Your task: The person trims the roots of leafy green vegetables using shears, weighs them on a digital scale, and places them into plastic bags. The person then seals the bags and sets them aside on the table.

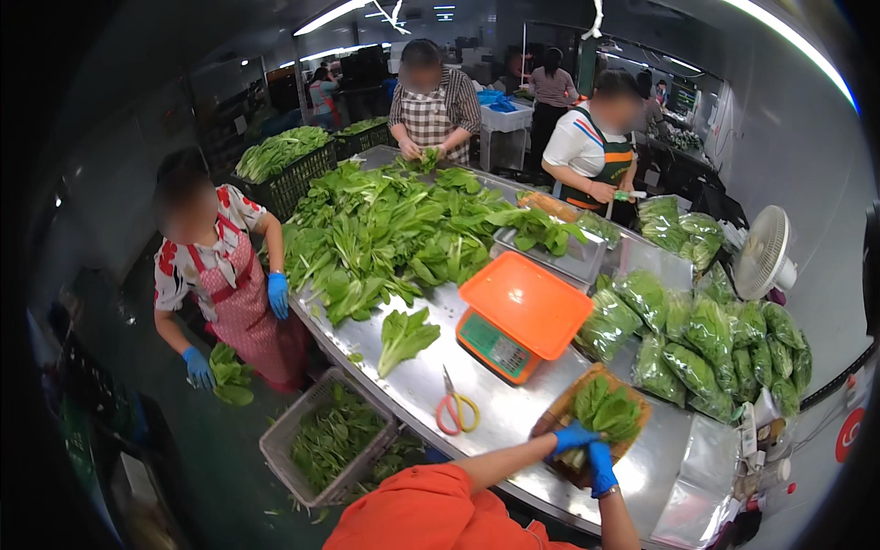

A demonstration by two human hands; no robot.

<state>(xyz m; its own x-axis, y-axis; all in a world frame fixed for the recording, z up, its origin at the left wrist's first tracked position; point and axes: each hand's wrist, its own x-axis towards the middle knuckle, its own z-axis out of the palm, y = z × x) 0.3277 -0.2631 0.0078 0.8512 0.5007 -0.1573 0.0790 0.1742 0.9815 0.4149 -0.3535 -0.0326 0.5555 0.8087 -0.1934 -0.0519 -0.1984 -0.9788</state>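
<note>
A bunch of leafy greens point(607, 410) lies over a brown woven basket point(552, 417) near the table's front edge. Blue gloves cover both my hands. My left hand point(575, 437) is closed round the stem end of the bunch. Right beside it, my right hand point(601, 467) is also closed at the stems, its fingers partly hidden. Beyond the basket stands an orange scale point(500, 346) with an orange tray point(527, 301) on top. Scissors point(456, 403) with red and yellow handles lie left of the basket, and a loose bunch of greens point(405, 341) rests farther back.
Greens are heaped point(385, 229) on the metal table. Bagged greens point(701, 339), a white fan point(765, 252) and flat plastic bags point(701, 477) occupy the right. Co-workers stand at the left point(229, 275), far side point(435, 105) and far right point(596, 147). A crate point(275, 446) sits below.
</note>
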